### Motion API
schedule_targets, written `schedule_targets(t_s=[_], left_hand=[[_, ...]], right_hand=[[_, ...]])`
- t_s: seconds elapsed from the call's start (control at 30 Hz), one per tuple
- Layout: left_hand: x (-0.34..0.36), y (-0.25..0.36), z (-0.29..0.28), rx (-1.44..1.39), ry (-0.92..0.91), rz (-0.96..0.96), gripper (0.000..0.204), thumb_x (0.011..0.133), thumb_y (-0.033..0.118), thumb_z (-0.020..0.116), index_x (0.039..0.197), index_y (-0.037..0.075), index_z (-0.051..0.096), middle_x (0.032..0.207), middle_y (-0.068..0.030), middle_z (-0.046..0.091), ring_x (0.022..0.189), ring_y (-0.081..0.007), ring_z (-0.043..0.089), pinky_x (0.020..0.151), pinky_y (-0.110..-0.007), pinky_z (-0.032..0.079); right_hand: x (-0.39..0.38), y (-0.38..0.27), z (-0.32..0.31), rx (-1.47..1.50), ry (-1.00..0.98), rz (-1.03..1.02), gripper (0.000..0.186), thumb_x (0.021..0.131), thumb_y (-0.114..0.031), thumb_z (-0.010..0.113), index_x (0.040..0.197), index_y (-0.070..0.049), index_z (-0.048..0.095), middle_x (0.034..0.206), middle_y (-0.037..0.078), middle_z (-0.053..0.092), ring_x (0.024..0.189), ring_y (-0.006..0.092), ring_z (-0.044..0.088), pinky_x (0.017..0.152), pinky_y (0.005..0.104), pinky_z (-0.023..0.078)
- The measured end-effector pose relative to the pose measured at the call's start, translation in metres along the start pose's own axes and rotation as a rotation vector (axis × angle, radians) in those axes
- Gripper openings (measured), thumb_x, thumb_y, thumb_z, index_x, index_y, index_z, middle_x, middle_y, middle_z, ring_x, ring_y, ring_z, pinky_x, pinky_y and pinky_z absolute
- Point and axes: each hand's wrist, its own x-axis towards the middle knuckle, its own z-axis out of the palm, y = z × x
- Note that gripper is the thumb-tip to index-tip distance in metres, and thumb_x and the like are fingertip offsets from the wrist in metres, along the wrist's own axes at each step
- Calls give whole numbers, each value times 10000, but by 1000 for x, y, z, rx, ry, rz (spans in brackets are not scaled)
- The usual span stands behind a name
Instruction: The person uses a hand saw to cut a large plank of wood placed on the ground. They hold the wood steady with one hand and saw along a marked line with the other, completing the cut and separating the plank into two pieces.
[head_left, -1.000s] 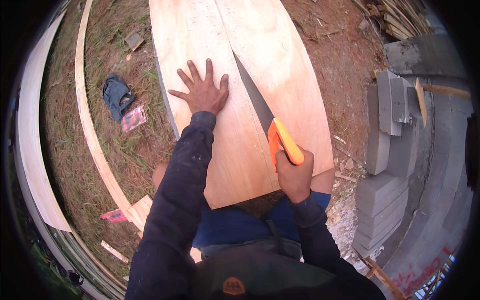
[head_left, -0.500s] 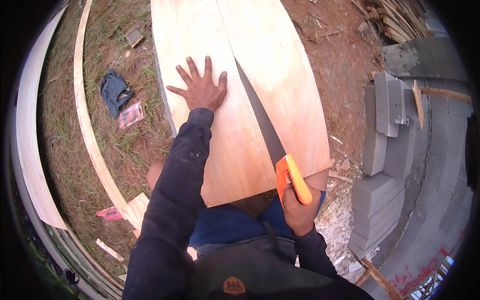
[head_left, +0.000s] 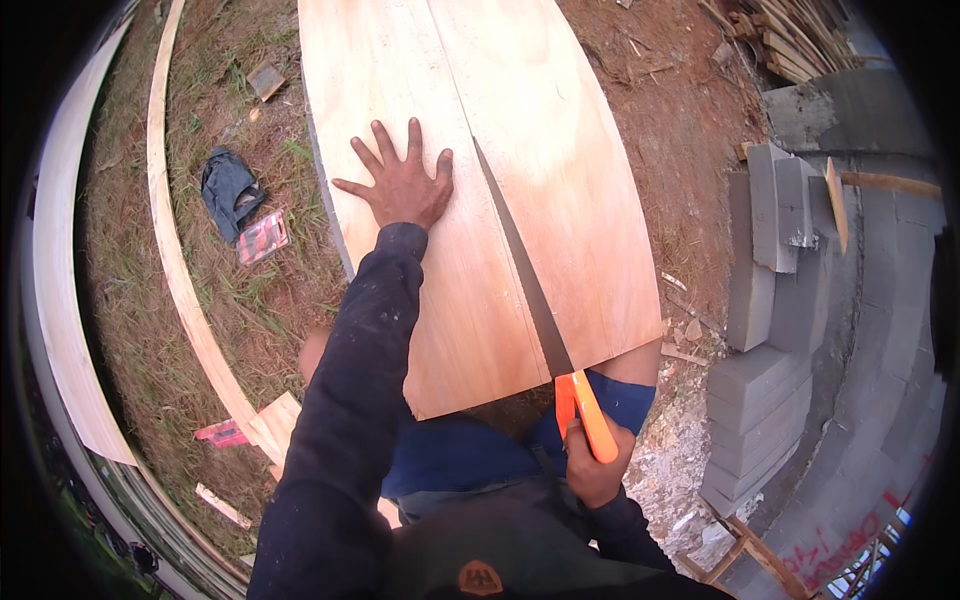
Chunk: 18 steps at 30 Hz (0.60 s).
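A pale plywood sheet stretches away from my body, with a thin line along its length. My left hand lies on its left half, fingers spread. My right hand is closed on the orange handle of a handsaw, low at the sheet's near edge. The grey blade sits in a slit along the line, reaching from the handle up to about level with my left hand.
Long wooden strips and boards run along the left. A dark bag and a red package lie on grass. Grey blocks are stacked at the right, with scrap timber behind.
My right hand and the saw have moved steadily toward my body, down past the sheet's near edge. My left hand stays spread in nearly the same place on the plywood.
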Motion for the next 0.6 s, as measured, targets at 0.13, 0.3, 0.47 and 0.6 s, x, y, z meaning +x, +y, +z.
schedule_targets(t_s=[0.13,0.3,0.47,0.6], left_hand=[[2,4,-3,-24,-6,-9,714,960,675,390,1568,306,325,1650,-180,181,1512,-492,59,1019,-871,24],[-3,10,4,-17,-24,10,712,962,675,384,1567,305,326,1651,-181,180,1513,-488,60,1023,-868,30],[2,-5,-1,13,-2,-5,707,965,667,384,1567,302,329,1649,-186,184,1512,-494,60,1025,-866,14],[2,-5,-1,19,2,-7,714,961,681,361,1570,311,320,1652,-174,191,1511,-496,60,1008,-883,19]], right_hand=[[152,-4,77,1,0,-200,122,828,-24,603,813,93,633,568,140,549,537,156,551,535,343,433],[213,-29,100,-36,94,-169,211,797,-91,635,728,102,587,630,258,624,609,394,657,599,448,491],[5,13,-1,6,-26,5,211,881,27,589,1053,100,689,716,46,648,658,61,573,594,247,466],[56,0,17,176,26,15,187,876,37,568,1004,96,691,707,62,651,665,66,586,593,263,469]])
